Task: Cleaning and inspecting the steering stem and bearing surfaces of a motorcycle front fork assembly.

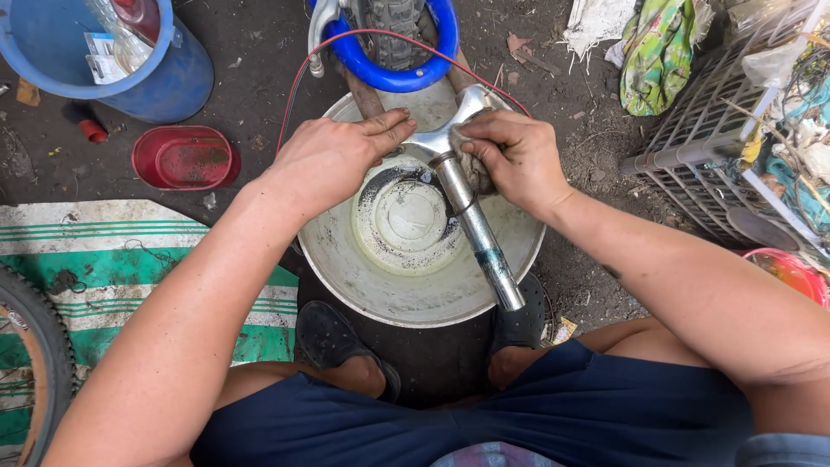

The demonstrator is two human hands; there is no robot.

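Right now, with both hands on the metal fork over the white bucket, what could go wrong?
The fork could slip: the left hand only rests flat on it, and the right hand grips through a rag. The thin red wire around the hands might snag. Dirty liquid in the bucket could splash.

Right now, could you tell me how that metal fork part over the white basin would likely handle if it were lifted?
The metal fork part looks rigid and probably heavy for its size, being solid-looking tube. Its shiny, wet-looking stem may be slippery; the right hand grips it through a rag. Set down, the round stem might roll, though the crown under the left hand should limit that.
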